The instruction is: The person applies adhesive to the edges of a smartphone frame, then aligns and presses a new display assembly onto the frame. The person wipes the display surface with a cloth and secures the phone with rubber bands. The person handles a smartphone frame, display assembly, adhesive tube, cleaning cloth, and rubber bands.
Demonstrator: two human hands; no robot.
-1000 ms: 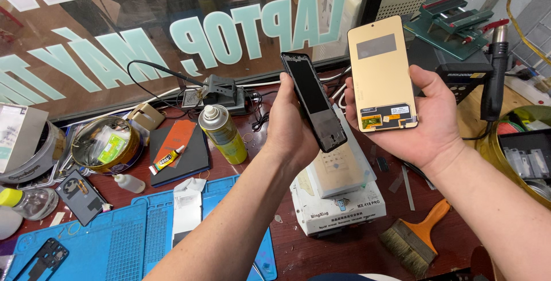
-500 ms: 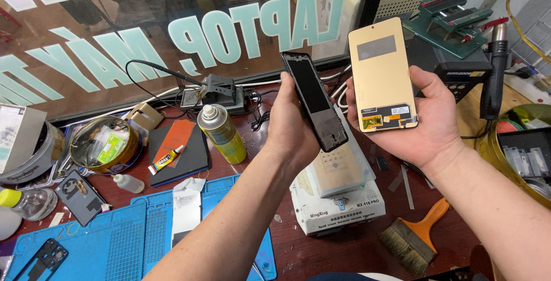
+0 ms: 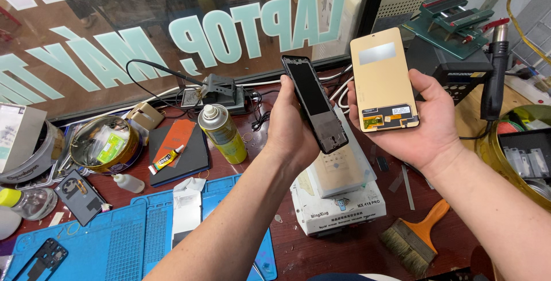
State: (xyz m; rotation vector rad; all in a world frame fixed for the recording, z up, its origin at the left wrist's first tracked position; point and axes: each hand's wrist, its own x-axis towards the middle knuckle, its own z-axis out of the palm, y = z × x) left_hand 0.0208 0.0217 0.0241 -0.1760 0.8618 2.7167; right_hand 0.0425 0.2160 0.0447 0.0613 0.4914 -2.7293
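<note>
A blue work mat (image 3: 132, 235) fills the lower left of the frame. At centre right, the right hand (image 3: 427, 123) cradles a gold phone screen panel (image 3: 383, 80) in curled fingers. Beside it, at centre, the left hand (image 3: 293, 129) grips a black phone frame (image 3: 314, 104).

My left hand (image 3: 293, 134) holds up a black phone frame (image 3: 314, 104); my right hand (image 3: 427, 123) holds a gold screen panel (image 3: 383, 80) beside it, above a white machine (image 3: 338, 200), spray can (image 3: 222, 133) and blue mat (image 3: 132, 235) on the surface (image 3: 344, 255).
</note>
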